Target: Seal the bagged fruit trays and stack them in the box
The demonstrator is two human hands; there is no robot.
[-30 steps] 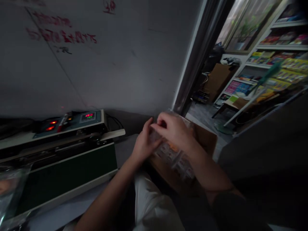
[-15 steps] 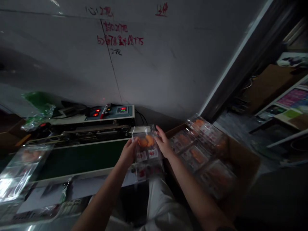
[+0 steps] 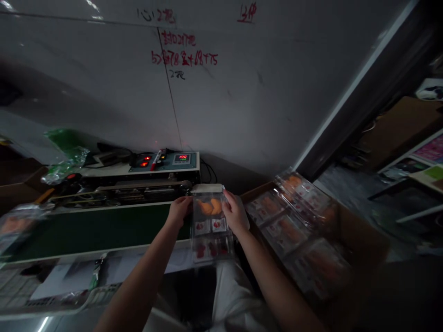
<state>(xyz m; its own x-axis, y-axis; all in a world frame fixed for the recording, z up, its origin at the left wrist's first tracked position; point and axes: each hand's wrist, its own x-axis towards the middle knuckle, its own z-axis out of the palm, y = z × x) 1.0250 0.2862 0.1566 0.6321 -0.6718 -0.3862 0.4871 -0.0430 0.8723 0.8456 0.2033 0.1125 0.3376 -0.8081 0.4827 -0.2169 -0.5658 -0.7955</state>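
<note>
Between my hands is a clear plastic package (image 3: 212, 236) with orange pieces, small white packets with red print and dark red items inside. My left hand (image 3: 179, 213) has its fingers closed at the package's upper left edge, beside the green conveyor belt (image 3: 138, 229); its fingertips are partly hidden. On the right edge, my right hand (image 3: 235, 213) grips with the thumb side up. The package's pale upper end lies next to the right end of a sealing machine (image 3: 166, 161) with a lit red and green display.
A cardboard box (image 3: 368, 242) on the right holds several similar packages (image 3: 287, 230). Another package (image 3: 19, 223) lies on the belt's far left. A red-and-white marker (image 3: 156, 160) rests on the machine. Green-handled scissors or a cutter (image 3: 97, 272) sits below the belt. Behind stands a wall (image 3: 242, 106) with writing.
The view has shifted slightly left. My left hand has slid off the package's front to its left edge, and the package lies flatter. The package on the left belt has moved further left.
</note>
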